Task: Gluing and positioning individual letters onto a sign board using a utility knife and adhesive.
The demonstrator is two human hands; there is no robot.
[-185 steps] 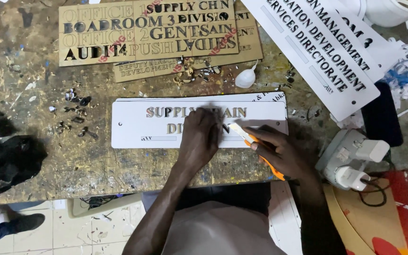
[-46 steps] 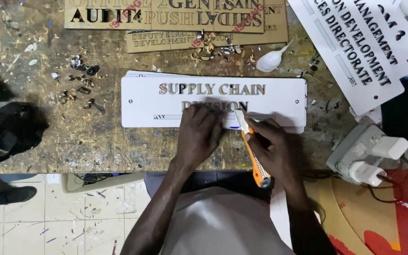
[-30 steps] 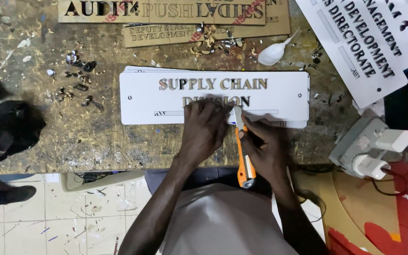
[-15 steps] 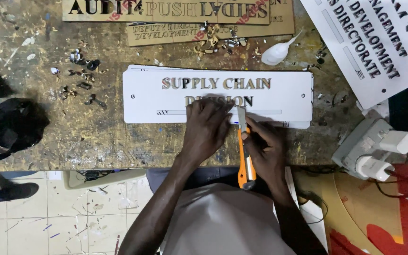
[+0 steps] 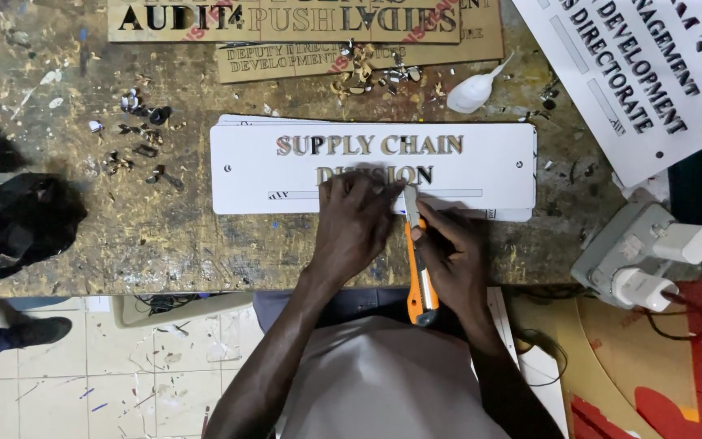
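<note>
A white rectangular sign plate (image 5: 481,175) with metallic cut-out letters lies on the worn wooden workbench (image 5: 164,236), stacked on similar plates. My left hand (image 5: 355,223) presses flat on the plate's lower middle, covering part of the second row of letters. My right hand (image 5: 448,252) grips an orange utility knife (image 5: 418,268), handle pointing toward me. Its blade tip touches the plate just below the letters, right beside my left fingers.
Cardboard sheets with cut-out lettering (image 5: 286,20) lie at the far edge. A white glue bottle (image 5: 473,89) lies on its side. A large white sign (image 5: 635,73) sits far right, a power strip with plugs (image 5: 643,260) near right, metal scraps (image 5: 140,130) and a black bag (image 5: 18,228) left.
My right hand has swung the knife from a slant to nearly upright, blade at the plate's lower edge. My left hand stays pressed on the letters.
</note>
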